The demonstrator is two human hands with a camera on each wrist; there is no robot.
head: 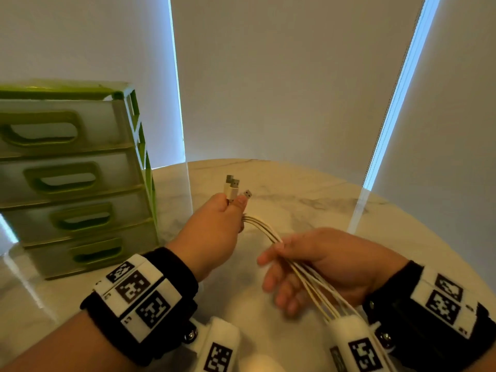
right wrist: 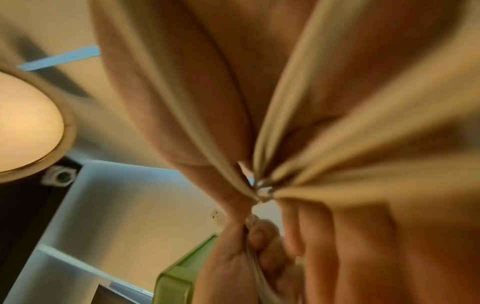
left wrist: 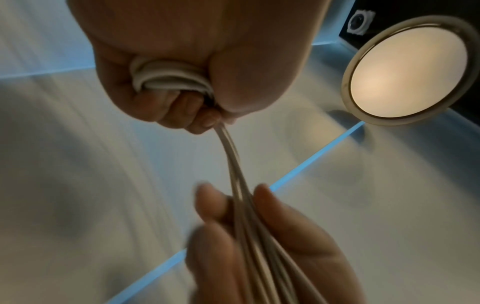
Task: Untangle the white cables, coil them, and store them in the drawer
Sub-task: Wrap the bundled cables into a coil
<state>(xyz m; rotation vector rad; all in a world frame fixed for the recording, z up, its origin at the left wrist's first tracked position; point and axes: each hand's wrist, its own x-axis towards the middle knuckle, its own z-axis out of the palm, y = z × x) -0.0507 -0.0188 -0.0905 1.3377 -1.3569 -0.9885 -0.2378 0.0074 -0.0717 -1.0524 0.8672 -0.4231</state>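
Observation:
Several white cables (head: 265,229) run as one bundle between my two hands above the marble table (head: 308,200). My left hand (head: 230,205) grips the bundle just behind its USB plugs (head: 233,186), which stick up out of the fist. In the left wrist view a loop of the white cables (left wrist: 231,156) is wrapped inside my left hand (left wrist: 182,98). My right hand (head: 279,253) holds the strands lower down between thumb and fingers; its fingers are motion-blurred. The cables (right wrist: 283,102) fan out past the right wrist camera. All of the green and white drawer unit's (head: 75,178) drawers are closed.
The drawer unit stands on the left side of the round table, close to my left hand. Pale blinds hang behind the table's far edge. A green corner of the drawer unit (right wrist: 179,277) shows in the right wrist view. A round ceiling lamp (left wrist: 407,70) is overhead.

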